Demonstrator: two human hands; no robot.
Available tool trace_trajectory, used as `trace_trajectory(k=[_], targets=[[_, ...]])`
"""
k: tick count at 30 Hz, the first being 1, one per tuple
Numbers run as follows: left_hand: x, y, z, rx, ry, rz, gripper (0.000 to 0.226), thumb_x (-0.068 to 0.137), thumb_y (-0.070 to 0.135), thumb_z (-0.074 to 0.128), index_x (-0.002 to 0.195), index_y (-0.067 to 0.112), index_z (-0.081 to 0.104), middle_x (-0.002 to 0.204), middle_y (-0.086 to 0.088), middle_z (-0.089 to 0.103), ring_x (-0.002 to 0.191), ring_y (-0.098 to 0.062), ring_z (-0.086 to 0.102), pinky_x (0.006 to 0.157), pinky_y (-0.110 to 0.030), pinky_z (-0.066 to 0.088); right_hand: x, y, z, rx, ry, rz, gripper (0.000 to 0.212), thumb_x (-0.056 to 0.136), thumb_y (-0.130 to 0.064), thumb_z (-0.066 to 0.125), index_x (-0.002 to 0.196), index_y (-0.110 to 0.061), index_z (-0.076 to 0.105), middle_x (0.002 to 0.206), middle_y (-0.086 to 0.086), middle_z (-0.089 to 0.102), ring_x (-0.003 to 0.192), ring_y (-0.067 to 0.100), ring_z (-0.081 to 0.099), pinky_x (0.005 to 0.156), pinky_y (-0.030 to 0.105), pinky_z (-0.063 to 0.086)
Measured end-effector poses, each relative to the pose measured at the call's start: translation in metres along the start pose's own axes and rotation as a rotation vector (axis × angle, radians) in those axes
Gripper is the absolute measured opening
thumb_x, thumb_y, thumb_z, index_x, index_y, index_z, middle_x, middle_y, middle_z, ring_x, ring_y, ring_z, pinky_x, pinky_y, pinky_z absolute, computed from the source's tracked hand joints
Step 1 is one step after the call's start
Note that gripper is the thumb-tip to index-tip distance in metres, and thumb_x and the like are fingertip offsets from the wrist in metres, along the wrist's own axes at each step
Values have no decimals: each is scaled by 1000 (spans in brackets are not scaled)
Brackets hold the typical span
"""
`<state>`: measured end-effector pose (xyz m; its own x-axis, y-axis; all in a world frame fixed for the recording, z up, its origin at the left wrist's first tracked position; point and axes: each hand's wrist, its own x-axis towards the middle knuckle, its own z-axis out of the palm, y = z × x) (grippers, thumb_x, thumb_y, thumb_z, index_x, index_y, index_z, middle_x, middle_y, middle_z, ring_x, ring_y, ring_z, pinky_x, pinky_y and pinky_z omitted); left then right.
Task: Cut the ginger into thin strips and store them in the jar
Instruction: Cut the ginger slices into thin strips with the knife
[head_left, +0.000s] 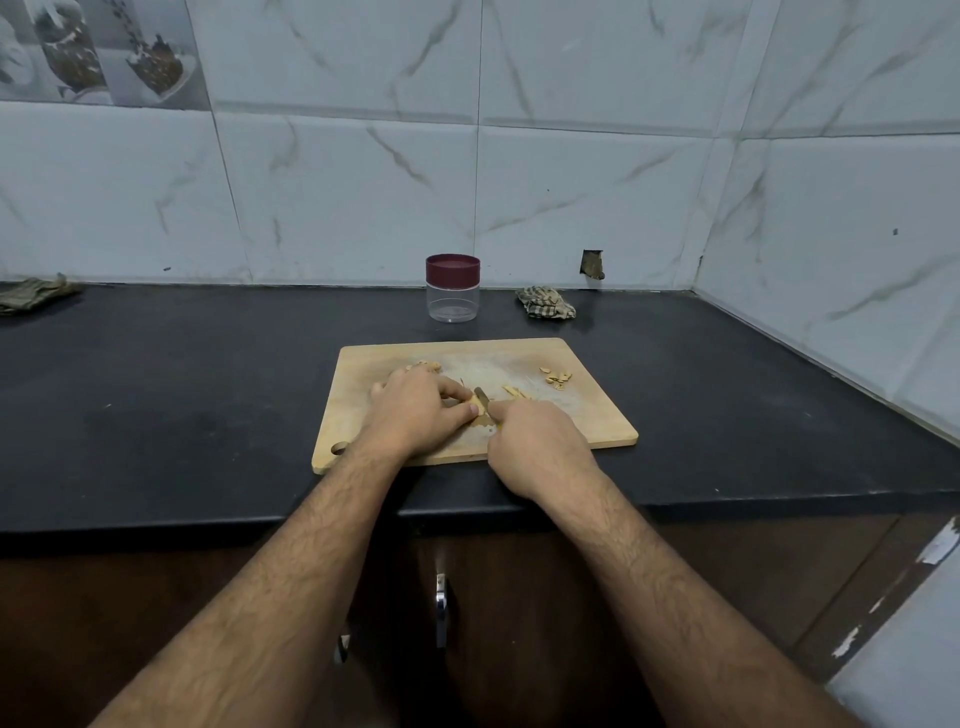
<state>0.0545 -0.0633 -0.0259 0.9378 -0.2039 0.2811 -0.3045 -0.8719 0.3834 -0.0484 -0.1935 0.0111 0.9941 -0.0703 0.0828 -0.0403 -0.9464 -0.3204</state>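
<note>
A wooden cutting board (597, 415) lies on the black counter. My left hand (415, 410) pinches a small pale piece of ginger (477, 404) against the board. My right hand (537, 447) grips a knife (482, 399), whose blade tip shows just right of the ginger; the handle is hidden in my fist. Thin cut ginger strips (511, 391) lie beside the blade. Ginger peel bits (557, 376) sit at the board's far right, and more scraps (428, 366) show beyond my left hand. A clear jar (453, 299) with a maroon lid on stands behind the board.
A crumpled checked cloth (545, 302) lies right of the jar near the tiled wall. Another cloth (31, 295) sits at the far left of the counter (182, 389). The wall corner closes off the right side. Cabinet doors with metal handles (441, 608) are below the counter edge.
</note>
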Motion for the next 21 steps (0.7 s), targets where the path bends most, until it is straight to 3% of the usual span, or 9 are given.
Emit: trace_trajectory(k=[4, 8, 13, 21], targets=[[-1, 0, 0, -12, 3, -18, 31, 83, 61, 64, 109, 47, 70, 143, 6, 54, 134, -18, 43, 106, -43, 30, -1, -3, 0, -17, -2, 11, 39, 93, -9, 45, 127, -20, 59, 114, 6, 64, 106, 25, 58, 73, 30, 41], [-1, 1, 0, -13, 24, -31, 32, 82, 62, 64, 108, 46, 71, 131, 9, 63, 128, -18, 48, 103, -42, 34, -10, -5, 3, -51, 4, 2, 35, 93, -11, 48, 126, -21, 59, 113, 6, 63, 103, 24, 58, 72, 31, 42], [-1, 1, 1, -6, 28, -37, 33, 82, 63, 64, 108, 45, 71, 123, 12, 66, 124, -18, 51, 101, -42, 36, -32, 5, 6, -73, -6, -13, 36, 93, -10, 47, 126, -23, 53, 95, 1, 49, 86, 20, 46, 68, 33, 41], [-2, 2, 0, 2, 32, -14, 32, 82, 62, 63, 108, 44, 71, 121, 12, 67, 124, -17, 51, 104, -42, 36, -28, 4, 3, -33, 28, 6, 41, 94, -11, 47, 132, -25, 54, 101, 2, 57, 90, 21, 51, 69, 32, 42]])
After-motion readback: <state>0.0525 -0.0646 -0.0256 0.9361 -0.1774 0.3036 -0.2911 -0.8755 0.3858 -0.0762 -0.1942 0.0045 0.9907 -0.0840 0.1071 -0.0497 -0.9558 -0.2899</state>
